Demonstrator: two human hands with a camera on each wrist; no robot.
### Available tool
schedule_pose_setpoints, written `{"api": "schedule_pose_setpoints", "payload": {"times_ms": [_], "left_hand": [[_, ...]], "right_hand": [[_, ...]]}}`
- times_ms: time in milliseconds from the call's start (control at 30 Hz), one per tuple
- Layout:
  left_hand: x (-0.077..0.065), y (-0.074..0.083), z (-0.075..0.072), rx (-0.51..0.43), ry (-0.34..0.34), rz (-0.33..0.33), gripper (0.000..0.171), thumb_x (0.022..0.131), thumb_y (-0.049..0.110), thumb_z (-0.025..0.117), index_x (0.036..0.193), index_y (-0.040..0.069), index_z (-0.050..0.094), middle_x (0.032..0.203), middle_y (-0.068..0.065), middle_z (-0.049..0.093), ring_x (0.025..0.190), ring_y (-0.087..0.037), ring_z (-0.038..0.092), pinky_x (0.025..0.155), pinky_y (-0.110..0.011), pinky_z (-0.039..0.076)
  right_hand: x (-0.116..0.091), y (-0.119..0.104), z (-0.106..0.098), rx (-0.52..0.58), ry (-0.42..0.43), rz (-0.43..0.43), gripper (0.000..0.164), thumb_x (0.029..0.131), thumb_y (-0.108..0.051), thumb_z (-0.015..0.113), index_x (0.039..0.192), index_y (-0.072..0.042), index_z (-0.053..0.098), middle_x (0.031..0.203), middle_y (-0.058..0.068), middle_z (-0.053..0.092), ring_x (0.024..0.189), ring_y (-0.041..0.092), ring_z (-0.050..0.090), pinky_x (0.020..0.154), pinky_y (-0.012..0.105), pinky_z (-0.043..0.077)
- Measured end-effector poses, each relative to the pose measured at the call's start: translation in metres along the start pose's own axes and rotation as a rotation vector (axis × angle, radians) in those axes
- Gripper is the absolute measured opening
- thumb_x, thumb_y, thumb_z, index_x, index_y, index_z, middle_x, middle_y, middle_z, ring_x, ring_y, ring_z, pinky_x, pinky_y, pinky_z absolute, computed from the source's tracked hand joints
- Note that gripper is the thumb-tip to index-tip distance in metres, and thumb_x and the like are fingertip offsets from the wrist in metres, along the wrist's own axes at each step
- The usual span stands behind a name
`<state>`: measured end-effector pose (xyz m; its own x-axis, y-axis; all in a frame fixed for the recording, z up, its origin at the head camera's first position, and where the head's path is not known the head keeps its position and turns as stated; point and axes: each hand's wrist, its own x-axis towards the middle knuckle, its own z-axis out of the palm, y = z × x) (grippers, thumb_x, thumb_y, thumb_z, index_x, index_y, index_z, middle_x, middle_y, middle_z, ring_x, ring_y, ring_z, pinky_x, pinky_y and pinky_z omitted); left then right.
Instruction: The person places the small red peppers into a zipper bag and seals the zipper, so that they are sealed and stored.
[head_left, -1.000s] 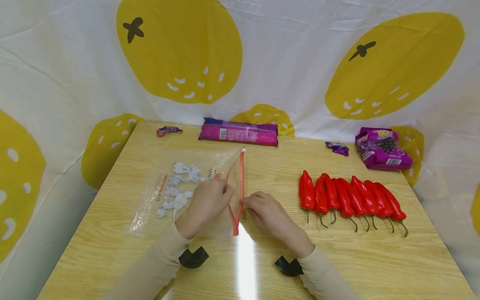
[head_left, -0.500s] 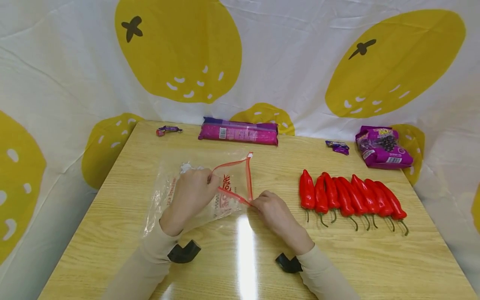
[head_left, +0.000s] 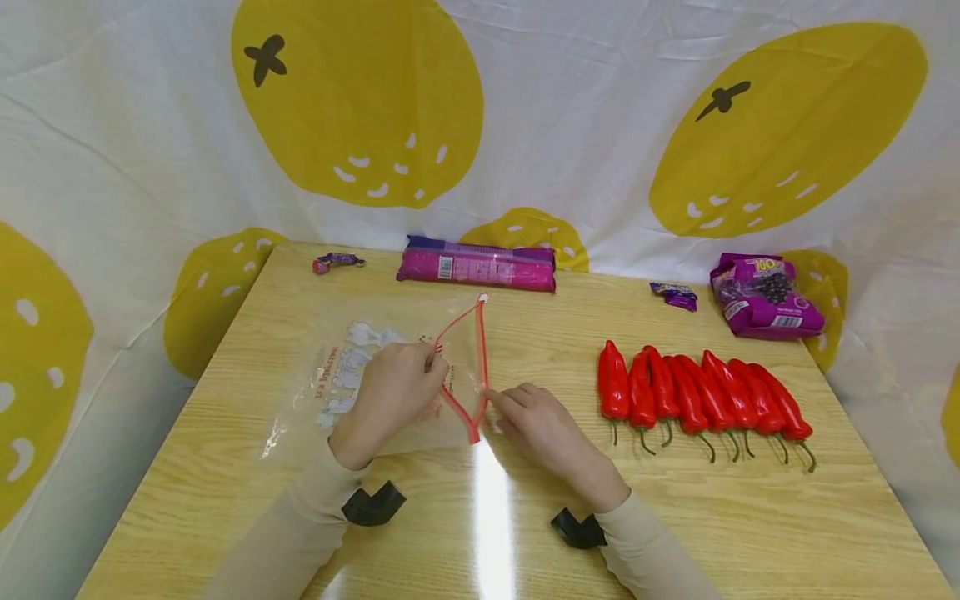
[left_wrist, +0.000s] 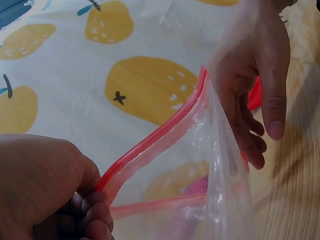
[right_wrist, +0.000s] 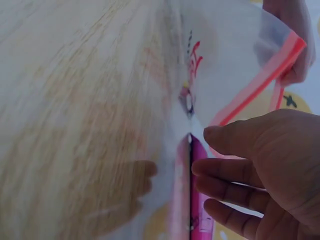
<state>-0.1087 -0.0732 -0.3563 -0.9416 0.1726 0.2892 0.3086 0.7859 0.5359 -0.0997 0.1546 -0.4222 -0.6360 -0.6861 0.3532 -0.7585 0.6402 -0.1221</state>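
Observation:
A clear plastic zip bag (head_left: 341, 375) with a red zip strip (head_left: 482, 346) and printed white figures lies on the table, its mouth spread towards the right. My left hand (head_left: 390, 387) pinches one side of the red-edged mouth between thumb and curled fingers and holds it up; the left wrist view shows this grip on the red strip (left_wrist: 150, 145). My right hand (head_left: 543, 429) is at the opposite side of the mouth. Its thumb and fingers stand apart in the right wrist view, close to the red edge; whether the fingertips touch it I cannot tell.
Several red peppers (head_left: 705, 396) lie in a row right of my right hand. Behind the bag is a long purple packet (head_left: 476, 265). Small wrapped sweets (head_left: 339, 261) lie back left, another purple wrapper (head_left: 677, 296) back right, beside a purple bag (head_left: 767, 298). A patterned cloth hangs behind.
My left hand has drawn the bag's mouth wider, moving left. Half a second ago my right hand gripped the near corner; now its fingers are loose and the corner has swung back down-left.

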Motion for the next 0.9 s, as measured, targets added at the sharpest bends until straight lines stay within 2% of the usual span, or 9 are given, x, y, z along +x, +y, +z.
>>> {"api": "schedule_pose_setpoints", "payload": {"times_ms": [100, 200, 367, 533, 733, 900], "left_hand": [[0.001, 0.000, 0.000, -0.007, 0.018, 0.005, 0.033, 0.082, 0.013, 0.048, 0.050, 0.016, 0.039, 0.043, 0.007, 0.033, 0.040, -0.007, 0.030, 0.038, -0.025, 0.024], [0.001, 0.000, 0.001, -0.012, 0.030, 0.018, 0.034, 0.082, 0.012, 0.047, 0.050, 0.016, 0.039, 0.041, 0.008, 0.034, 0.039, -0.007, 0.031, 0.038, -0.025, 0.024], [0.000, -0.001, 0.001, -0.028, 0.014, 0.015, 0.033, 0.083, 0.012, 0.047, 0.051, 0.016, 0.039, 0.039, 0.009, 0.037, 0.036, -0.006, 0.035, 0.037, -0.025, 0.025], [-0.001, 0.000, 0.002, -0.040, -0.002, 0.008, 0.033, 0.082, 0.012, 0.048, 0.051, 0.016, 0.039, 0.039, 0.009, 0.038, 0.033, -0.003, 0.038, 0.036, -0.025, 0.028], [-0.001, 0.001, 0.003, -0.036, -0.007, 0.012, 0.032, 0.080, 0.010, 0.048, 0.050, 0.016, 0.038, 0.040, 0.008, 0.035, 0.034, -0.003, 0.034, 0.037, -0.023, 0.026], [-0.002, 0.001, 0.002, -0.021, 0.011, 0.025, 0.033, 0.079, 0.010, 0.049, 0.049, 0.016, 0.038, 0.042, 0.008, 0.032, 0.036, -0.004, 0.030, 0.037, -0.023, 0.024]], "right_hand": [[0.000, -0.001, -0.005, -0.010, -0.005, 0.021, 0.042, 0.078, -0.013, 0.068, 0.119, -0.008, 0.059, 0.099, 0.003, 0.065, 0.093, 0.020, 0.058, 0.084, 0.035, 0.045], [0.000, 0.000, -0.013, -0.021, 0.005, 0.059, 0.034, 0.079, -0.013, 0.067, 0.112, -0.009, 0.063, 0.097, 0.002, 0.065, 0.091, 0.020, 0.058, 0.081, 0.035, 0.047], [-0.005, 0.012, -0.030, -0.068, 0.079, 0.195, 0.016, 0.078, -0.013, 0.068, 0.094, -0.011, 0.066, 0.083, 0.000, 0.064, 0.069, 0.016, 0.058, 0.060, 0.029, 0.047], [-0.025, 0.027, -0.044, -0.162, 0.152, 0.357, 0.006, 0.077, -0.014, 0.068, 0.080, -0.013, 0.063, 0.066, -0.004, 0.053, 0.049, 0.011, 0.043, 0.042, 0.023, 0.033], [-0.062, 0.039, -0.053, -0.360, 0.137, 0.475, 0.027, 0.075, -0.019, 0.066, 0.060, -0.013, 0.046, 0.051, -0.002, 0.036, 0.038, 0.018, 0.033, 0.034, 0.027, 0.022], [-0.080, 0.042, -0.056, -0.411, 0.015, 0.601, 0.038, 0.076, -0.029, 0.066, 0.052, -0.014, 0.040, 0.044, 0.002, 0.035, 0.036, 0.025, 0.036, 0.032, 0.033, 0.024]]}}
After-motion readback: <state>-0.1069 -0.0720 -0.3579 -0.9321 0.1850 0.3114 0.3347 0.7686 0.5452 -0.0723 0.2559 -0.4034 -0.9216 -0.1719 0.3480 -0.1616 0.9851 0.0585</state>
